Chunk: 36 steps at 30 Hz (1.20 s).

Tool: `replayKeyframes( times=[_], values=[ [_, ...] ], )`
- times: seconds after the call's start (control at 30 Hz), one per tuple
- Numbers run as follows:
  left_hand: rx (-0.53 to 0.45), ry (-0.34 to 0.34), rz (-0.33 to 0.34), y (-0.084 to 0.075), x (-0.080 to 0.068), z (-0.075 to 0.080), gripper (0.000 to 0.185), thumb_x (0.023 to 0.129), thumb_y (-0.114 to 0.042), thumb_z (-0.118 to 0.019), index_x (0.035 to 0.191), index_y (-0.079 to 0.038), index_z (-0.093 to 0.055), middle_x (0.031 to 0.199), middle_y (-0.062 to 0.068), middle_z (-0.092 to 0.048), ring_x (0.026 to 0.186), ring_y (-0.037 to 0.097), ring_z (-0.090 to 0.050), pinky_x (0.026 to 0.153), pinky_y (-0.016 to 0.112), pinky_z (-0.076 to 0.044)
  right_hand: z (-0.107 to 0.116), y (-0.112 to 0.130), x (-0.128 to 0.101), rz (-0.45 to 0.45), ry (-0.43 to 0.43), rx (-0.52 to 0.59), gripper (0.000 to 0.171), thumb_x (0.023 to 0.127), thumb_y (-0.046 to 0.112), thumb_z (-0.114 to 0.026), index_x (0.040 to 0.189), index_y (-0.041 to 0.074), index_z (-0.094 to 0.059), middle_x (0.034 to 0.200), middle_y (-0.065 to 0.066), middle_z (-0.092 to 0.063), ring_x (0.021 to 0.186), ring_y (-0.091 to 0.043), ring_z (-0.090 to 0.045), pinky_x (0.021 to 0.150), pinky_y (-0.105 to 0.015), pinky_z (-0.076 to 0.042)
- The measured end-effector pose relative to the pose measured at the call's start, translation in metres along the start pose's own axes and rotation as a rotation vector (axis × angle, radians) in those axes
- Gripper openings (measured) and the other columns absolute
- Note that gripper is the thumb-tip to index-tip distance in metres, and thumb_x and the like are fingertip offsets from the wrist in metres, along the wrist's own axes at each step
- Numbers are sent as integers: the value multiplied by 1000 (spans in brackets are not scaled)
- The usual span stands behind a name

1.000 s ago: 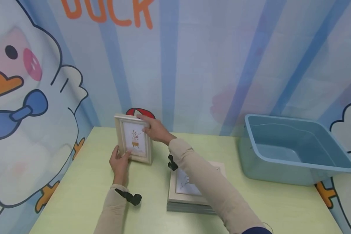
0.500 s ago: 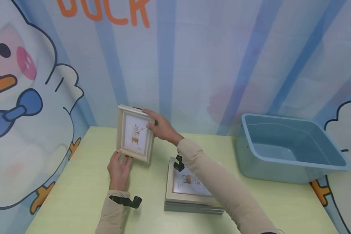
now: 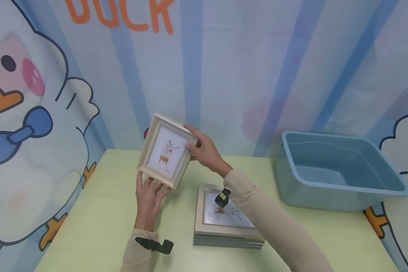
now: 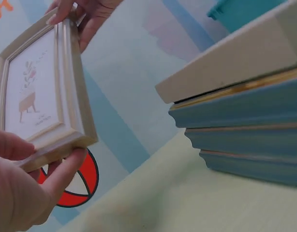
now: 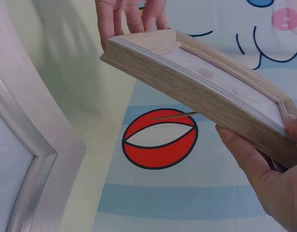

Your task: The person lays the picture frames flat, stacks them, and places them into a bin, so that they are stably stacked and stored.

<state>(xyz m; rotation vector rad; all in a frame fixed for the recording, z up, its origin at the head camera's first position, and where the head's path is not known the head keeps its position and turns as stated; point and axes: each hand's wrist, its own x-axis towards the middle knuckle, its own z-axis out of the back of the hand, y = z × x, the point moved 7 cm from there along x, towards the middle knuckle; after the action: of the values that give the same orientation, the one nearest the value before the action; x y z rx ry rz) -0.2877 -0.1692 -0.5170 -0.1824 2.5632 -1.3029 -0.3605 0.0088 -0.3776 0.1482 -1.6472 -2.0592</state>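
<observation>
My right hand (image 3: 205,151) grips a cream wooden picture frame (image 3: 142,156) by its upper right side, thumb on the front and fingers behind. The frame is held tilted above the table, its plant print (image 3: 168,151) facing up toward the head camera. Under its lower edge, my left hand (image 3: 147,200) touches it with spread, mostly straight fingers, which the right wrist view shows at the frame's end. To the right lies a stack of frames (image 3: 200,228), a cream one with a similar print on top and bluish-grey edges below. My right sleeve covers part of the stack.
A blue-grey plastic tub (image 3: 326,196) stands at the right rear of the pale green table (image 3: 98,211). Behind the table hangs a striped cloth backdrop (image 3: 231,75) with duck drawings. Black camera mounts (image 3: 154,245) sit on both wrists.
The frame has risen, shifted right and turned clockwise. My left hand has moved from its lower left side to beneath its bottom edge, while my right hand keeps its grip.
</observation>
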Motion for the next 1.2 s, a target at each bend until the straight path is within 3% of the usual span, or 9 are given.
replayKeyframes(
  times=[0.13,0.27,0.47,0.7,0.8,0.93,1.03,1.2],
  values=[
    [133,-30,-86,-6,-9,-5,97,92,15,-52,160,-39,-8,137,7,-41,108,17,-65,89,44,-60,9,7,-13,19,-33,64,62,100,1,-54,156,20,-35,134,-27,-51,108,-47,-63,76,-40,-64],
    [164,-28,-150,-13,-16,-9,98,89,16,-56,159,-38,-13,129,5,-46,93,13,-70,82,39,-62,18,11,-25,30,-60,108,62,100,0,-53,156,19,-34,135,-27,-48,111,-48,-61,78,-42,-63],
    [191,-14,-209,-22,-28,-17,100,86,17,-58,160,-35,-15,122,4,-50,85,12,-70,73,34,-64,30,13,-47,17,-95,157,64,100,0,-54,157,20,-33,138,-25,-46,113,-47,-61,83,-41,-62],
    [242,28,-231,-35,-41,-25,100,85,20,-60,160,-31,-19,115,-2,-54,84,9,-71,68,31,-63,44,16,-72,15,-154,148,61,99,4,-57,155,19,-37,138,-25,-49,114,-43,-62,87,-38,-61],
    [316,54,-253,-42,-46,-26,100,84,19,-62,160,-29,-20,114,-2,-54,85,7,-70,68,32,-63,52,20,-83,33,-245,57,55,97,2,-60,149,13,-46,129,-26,-58,109,-40,-65,82,-31,-62],
    [447,79,-294,-51,-53,-27,99,83,19,-63,160,-29,-21,119,2,-52,87,5,-68,70,31,-64,63,26,-98,103,-376,-173,43,91,-1,-68,133,4,-62,110,-25,-70,98,-36,-70,73,-26,-61],
    [531,97,-329,-56,-56,-27,99,84,18,-65,159,-30,-23,122,6,-51,90,4,-66,71,29,-63,64,28,-107,141,-419,-292,39,87,-3,-71,126,2,-65,104,-24,-73,92,-36,-72,72,-32,-63],
    [627,118,-413,-63,-62,-32,95,83,16,-66,159,-27,-27,126,13,-53,91,1,-64,71,24,-62,63,24,-121,138,-440,-379,38,87,-2,-72,123,4,-63,100,-21,-75,87,-33,-74,73,-41,-63]
  ],
)
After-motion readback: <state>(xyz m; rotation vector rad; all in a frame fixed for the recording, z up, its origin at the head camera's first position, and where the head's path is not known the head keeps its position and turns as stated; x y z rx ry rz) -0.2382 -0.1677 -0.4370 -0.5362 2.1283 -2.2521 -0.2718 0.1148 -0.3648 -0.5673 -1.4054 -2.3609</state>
